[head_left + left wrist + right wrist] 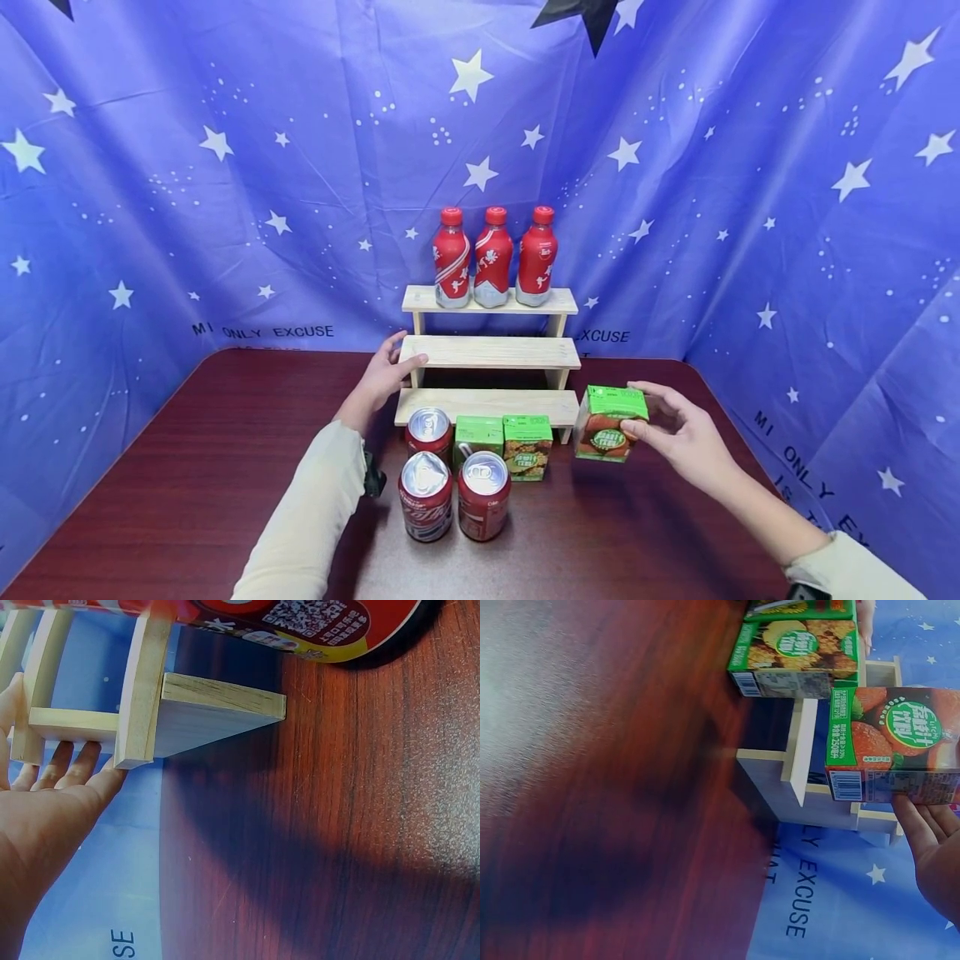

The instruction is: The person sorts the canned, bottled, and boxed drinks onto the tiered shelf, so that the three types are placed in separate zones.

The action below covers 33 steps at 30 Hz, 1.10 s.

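While the left hand is gripping the rack, the right hand is pinching 1 carton right of it. I'm fearing a drop from that pinch loosening.

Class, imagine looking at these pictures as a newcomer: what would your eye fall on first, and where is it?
Three red bottles stand in a row on the top tier of the wooden stand, before a blue star-patterned cloth. At the stand's right end in the head view, the right hand holds a green-topped carton.

the head view looks forward and down; closer, sideways wrist views share the rack.
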Tool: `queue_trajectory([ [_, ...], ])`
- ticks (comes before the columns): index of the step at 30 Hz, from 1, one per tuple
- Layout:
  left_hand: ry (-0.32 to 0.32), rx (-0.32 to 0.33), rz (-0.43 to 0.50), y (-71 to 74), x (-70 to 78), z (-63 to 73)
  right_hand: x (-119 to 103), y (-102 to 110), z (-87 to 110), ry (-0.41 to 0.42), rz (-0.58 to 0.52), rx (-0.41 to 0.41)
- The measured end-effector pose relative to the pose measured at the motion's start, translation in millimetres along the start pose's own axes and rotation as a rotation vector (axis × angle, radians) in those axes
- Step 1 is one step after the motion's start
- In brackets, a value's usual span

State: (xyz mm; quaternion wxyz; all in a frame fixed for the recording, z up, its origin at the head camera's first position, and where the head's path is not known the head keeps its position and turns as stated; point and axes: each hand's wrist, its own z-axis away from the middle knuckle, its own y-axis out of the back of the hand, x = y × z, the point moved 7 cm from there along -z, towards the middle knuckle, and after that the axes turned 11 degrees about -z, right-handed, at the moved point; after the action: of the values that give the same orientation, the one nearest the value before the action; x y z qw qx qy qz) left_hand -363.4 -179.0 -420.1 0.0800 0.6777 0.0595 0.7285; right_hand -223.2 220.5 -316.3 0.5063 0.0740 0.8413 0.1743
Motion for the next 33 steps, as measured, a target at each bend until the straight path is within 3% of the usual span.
queue_trajectory([
  [11,0.002,-0.003,0.013,-0.4,-0.4,-1.6,0,0,-19.6,-0.008,0.051,0.021],
  [26,0.013,-0.009,0.002,-2.1,-2.6,-2.6,-1,-15,-43.2,-0.009,-0.046,0.032],
  [33,0.015,-0.035,0.016,-1.5,16.7,13.4,0,-27,-54.4,-0.014,-0.068,0.034],
])
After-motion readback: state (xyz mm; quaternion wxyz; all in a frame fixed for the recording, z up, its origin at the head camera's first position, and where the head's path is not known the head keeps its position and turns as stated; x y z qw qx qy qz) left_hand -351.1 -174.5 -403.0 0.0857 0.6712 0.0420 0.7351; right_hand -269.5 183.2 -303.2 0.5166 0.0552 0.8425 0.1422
